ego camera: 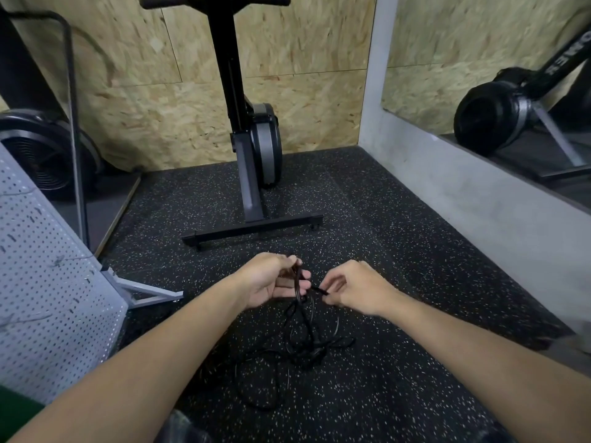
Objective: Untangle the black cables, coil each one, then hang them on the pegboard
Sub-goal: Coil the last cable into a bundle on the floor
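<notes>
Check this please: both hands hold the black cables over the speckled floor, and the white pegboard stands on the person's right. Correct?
No. The head view shows the pegboard on the person's left, not right. The left hand and right hand do hold the black cables over the floor.

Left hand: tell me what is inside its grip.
The left hand grips several strands of the black cables, which hang down in a tangle onto the speckled floor. How the strands run behind the curled fingers is covered.

2 bare forearms [166,356], green left sleeve [16,414]
</notes>
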A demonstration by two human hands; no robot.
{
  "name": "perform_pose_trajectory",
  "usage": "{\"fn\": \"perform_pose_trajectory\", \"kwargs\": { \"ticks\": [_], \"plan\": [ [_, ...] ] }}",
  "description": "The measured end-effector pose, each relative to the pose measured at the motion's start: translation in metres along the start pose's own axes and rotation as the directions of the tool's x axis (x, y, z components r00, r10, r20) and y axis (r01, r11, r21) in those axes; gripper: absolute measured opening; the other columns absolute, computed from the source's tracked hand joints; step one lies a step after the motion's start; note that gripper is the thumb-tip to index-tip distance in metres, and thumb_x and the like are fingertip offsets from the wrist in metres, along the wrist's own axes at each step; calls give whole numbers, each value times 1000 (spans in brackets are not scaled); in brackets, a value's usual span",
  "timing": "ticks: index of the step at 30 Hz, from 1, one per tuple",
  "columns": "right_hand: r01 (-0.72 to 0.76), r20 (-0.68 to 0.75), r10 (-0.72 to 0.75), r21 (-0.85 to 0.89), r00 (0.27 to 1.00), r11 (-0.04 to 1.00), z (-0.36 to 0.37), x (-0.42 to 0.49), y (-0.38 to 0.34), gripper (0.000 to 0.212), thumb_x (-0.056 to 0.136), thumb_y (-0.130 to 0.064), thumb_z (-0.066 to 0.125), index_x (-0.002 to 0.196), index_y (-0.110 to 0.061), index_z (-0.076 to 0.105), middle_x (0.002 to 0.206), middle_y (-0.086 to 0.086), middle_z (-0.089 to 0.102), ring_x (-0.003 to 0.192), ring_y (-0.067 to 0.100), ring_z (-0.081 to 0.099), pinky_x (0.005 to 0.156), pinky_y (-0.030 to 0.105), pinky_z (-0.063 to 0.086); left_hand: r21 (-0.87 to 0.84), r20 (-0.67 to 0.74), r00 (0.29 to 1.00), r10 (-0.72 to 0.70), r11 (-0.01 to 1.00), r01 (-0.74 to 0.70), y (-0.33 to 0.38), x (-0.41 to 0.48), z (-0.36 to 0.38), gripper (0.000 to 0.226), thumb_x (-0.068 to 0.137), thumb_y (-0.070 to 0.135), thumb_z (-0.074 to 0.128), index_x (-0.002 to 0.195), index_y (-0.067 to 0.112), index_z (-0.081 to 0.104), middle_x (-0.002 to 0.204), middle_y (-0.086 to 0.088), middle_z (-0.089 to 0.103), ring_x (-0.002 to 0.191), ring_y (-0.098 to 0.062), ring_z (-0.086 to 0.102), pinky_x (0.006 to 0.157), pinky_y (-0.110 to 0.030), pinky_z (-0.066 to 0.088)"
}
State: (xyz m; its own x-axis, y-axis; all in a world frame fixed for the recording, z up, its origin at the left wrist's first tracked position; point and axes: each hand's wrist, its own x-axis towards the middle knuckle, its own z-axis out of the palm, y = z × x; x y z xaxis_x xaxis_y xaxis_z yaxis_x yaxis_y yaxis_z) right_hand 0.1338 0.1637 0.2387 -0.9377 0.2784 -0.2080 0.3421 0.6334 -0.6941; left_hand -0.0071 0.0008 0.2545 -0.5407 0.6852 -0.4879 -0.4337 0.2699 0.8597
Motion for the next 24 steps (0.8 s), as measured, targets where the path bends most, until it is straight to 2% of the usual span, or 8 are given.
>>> {"fn": "perform_pose_trajectory", "kwargs": {
  "ticks": [2, 5, 9, 13, 15, 18, 22, 24],
  "plan": [
    [-65, 37, 58, 236, 998, 970, 2, 3, -5, 19, 96, -6, 70, 113, -11, 74, 97, 7, 80, 89, 14, 78, 84, 27, 63, 124, 62, 997, 38, 991, -46, -1, -4, 2, 13, 110, 11, 50, 112, 3, 60, 105, -22, 77, 84, -29, 78, 67, -36, 65],
    [-185, 101, 157, 617, 983, 765, 5, 3, -18, 26, 104, -27, 62, 111, -4, 72, 105, 14, 78, 103, 28, 75, 94, 40, 61, 352, 169, 981, 99, 923, -154, -8, -10, 5, 8, 104, -1, 58, 108, 4, 63, 105, -21, 76, 95, -31, 78, 78, -40, 66],
    [-268, 139, 246, 725, 959, 634, 3, 2, -20, 36, 101, -36, 66, 114, -3, 73, 102, 11, 80, 103, 25, 76, 100, 42, 59, 580, 289, 928, 237, 728, -366, -6, -9, 6, 13, 95, -2, 71, 92, 8, 65, 93, -14, 77, 90, -28, 79, 82, -42, 65],
    [-262, 153, 238, 798, 959, 542, 1, 5, -18, 27, 103, -24, 64, 116, -1, 71, 115, 19, 75, 110, 30, 72, 95, 40, 60, 699, 182, 881, 436, 573, -428, 5, -12, 5, 23, 84, 7, 86, 83, 7, 64, 77, -9, 77, 71, -28, 78, 71, -41, 66],
    [-239, 110, 228, 699, 967, 674, -4, 6, -16, 19, 105, -13, 60, 116, -2, 71, 117, 21, 74, 97, 26, 72, 85, 35, 63, 688, 90, 840, 534, 576, -440, 11, -16, 5, 23, 90, 17, 82, 83, 8, 62, 73, -8, 76, 62, -24, 76, 62, -34, 64],
    [-264, 116, 249, 146, 962, 953, -17, 3, -5, 28, 104, -3, 48, 114, -11, 72, 112, 14, 73, 79, 17, 67, 66, 25, 57, 695, -71, 758, 648, 578, -428, 14, -19, -3, 24, 103, 31, 65, 89, 13, 69, 68, -6, 74, 54, -19, 72, 55, -28, 57],
    [-318, 358, 421, -313, 833, 895, -23, -7, 22, 31, 102, 1, 50, 120, -13, 72, 98, 3, 71, 69, 12, 61, 57, 22, 50, 717, -151, 602, 784, 506, -479, 15, -18, -12, 24, 109, 30, 55, 92, 20, 68, 63, 0, 69, 49, -15, 64, 55, -24, 53],
    [-304, 385, 507, -476, 771, 825, -22, -10, 33, 26, 103, -4, 57, 120, -14, 73, 94, -2, 71, 71, 11, 61, 60, 22, 51, 702, -194, 527, 827, 493, -515, 18, -20, -10, 23, 109, 30, 53, 94, 20, 67, 64, 0, 67, 50, -13, 60, 55, -26, 52]
  ]
}}
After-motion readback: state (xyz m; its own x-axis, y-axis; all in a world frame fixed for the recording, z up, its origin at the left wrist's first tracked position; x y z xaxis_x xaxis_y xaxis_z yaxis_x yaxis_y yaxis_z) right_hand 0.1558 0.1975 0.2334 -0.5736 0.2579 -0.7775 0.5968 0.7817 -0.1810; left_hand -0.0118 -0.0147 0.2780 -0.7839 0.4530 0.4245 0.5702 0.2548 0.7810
